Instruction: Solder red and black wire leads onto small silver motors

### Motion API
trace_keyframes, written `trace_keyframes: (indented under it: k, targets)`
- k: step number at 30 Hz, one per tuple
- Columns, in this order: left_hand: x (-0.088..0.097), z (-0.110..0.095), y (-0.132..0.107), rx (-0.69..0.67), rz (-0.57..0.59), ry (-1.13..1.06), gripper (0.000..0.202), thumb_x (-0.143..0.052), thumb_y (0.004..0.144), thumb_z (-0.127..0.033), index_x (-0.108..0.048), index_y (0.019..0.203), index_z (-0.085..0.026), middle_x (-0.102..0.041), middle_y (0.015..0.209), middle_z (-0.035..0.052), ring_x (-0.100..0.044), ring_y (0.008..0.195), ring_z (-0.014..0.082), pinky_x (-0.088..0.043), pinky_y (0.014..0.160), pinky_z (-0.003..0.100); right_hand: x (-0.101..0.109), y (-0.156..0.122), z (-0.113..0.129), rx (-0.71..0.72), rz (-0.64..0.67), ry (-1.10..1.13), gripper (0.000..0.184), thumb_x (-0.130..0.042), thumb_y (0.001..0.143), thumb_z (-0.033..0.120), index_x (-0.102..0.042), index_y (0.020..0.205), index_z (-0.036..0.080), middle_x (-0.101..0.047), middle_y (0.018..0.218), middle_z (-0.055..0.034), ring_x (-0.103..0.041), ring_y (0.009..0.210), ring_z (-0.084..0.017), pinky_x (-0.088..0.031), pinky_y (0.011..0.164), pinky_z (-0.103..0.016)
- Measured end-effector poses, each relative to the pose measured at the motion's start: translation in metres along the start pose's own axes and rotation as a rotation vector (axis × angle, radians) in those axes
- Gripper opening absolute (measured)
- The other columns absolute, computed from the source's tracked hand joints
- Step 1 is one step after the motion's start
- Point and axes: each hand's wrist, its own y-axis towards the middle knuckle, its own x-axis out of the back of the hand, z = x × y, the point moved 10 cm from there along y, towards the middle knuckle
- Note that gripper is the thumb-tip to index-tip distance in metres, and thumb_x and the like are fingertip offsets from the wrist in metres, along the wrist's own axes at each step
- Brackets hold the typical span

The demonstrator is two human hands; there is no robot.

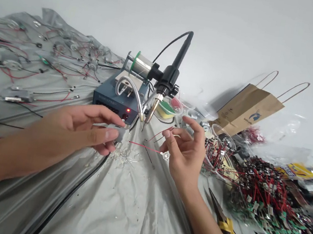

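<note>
My left hand (83, 129) is closed around a small grey rectangular part (114, 131), pinched between thumb and fingers. My right hand (185, 151) pinches a small round silver component (165, 156) with a red wire (142, 146) running left toward the grey part. Both hands hover just in front of a blue soldering station (116, 100). Its black iron (166, 83) hangs tip-down on a stand, beside a solder spool (141, 65) and a metal feed tube (132, 89).
A silver-grey sheet (119, 202) covers the table. Finished wired parts (17, 93) lie spread at the left. Bowls and piles of red-and-black wired boards (262, 197) fill the right. Yellow-handled pliers (230, 229) lie by my right forearm. A brown paper bag (248, 108) stands behind.
</note>
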Motion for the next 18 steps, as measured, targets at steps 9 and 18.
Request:
trace_keyframes:
  k: [9,18]
  targets:
    - [-0.009,-0.006,-0.002,0.038,0.037,-0.053,0.026,-0.091,0.085,-0.04,-0.081,0.104,-0.024,-0.078,0.08,-0.0025,-0.068,0.067,0.0097,-0.056,0.06,0.014,-0.002,0.003,-0.001,-0.098,0.083,0.06,0.011,-0.085,0.088,0.03,-0.081,0.097,0.025,-0.079,0.086,-0.0026,-0.075,0.072,-0.017,-0.067,0.058,-0.03]
    - [-0.017,0.009,0.001,0.061,0.104,-0.154,0.034,-0.097,0.077,-0.041,-0.083,0.106,-0.031,-0.077,0.086,0.0011,-0.076,0.077,0.0183,-0.064,0.067,0.023,0.005,-0.004,0.034,0.223,0.037,-0.34,0.016,-0.082,0.092,0.02,-0.085,0.104,0.031,-0.084,0.096,-0.0019,-0.079,0.081,-0.02,-0.069,0.07,-0.033]
